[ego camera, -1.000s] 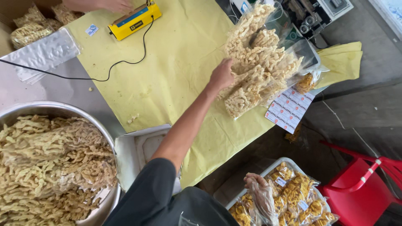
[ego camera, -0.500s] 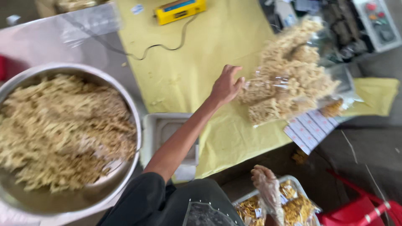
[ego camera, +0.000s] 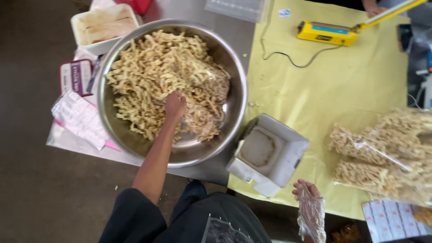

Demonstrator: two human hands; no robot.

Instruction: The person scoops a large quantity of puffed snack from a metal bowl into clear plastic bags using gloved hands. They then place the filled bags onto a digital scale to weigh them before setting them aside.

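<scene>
A large steel bowl full of pale fried snack twists stands on the grey table. My bare left hand reaches into the middle of the heap, fingers closed among the pieces. My right hand, covered by a clear plastic glove, hangs below the table's near edge, holding nothing. It is just beneath a white box-shaped scale standing beside the bowl.
A yellow cloth covers the table's right part, with a corded yellow sealing tool and filled clear snack bags. A white tray, a red packet and plastic sheets lie left of the bowl. Another person's hand shows at the top.
My left hand left the filled bags on the right and swung over into the bowl. The view turned left with it, bringing the bowl to the centre.
</scene>
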